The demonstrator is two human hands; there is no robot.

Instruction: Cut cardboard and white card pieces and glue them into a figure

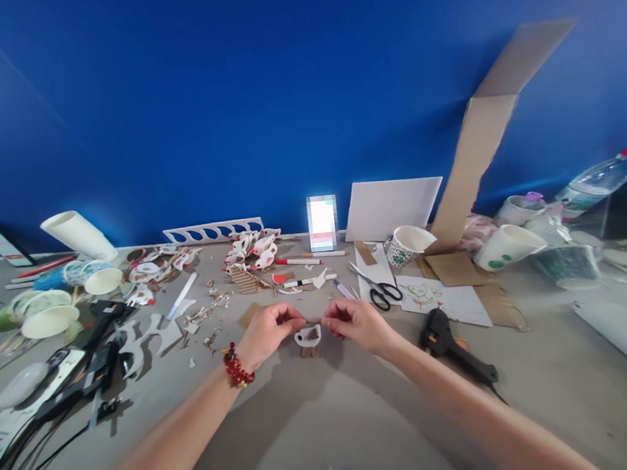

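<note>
Near the middle of the table, my left hand (268,335) and my right hand (360,326) face each other, fingers pinched. Between their fingertips runs a thin brown strip (314,323), probably cardboard and partly hidden by the fingers. Just below it is a small white bird-shaped cutout (306,338) with a dark eye spot and brown cardboard legs (308,352). Whether the strip touches the cutout I cannot tell. A red bead bracelet (237,366) circles my left wrist.
Black-handled scissors (378,288) and a glue gun (455,351) lie to the right, near a patterned paper cup (410,244). Several white-and-red cutouts (251,250) sit behind my hands. Paper scraps (154,335) and a power strip (41,398) are leftward. A lit phone (323,223) leans against the blue wall.
</note>
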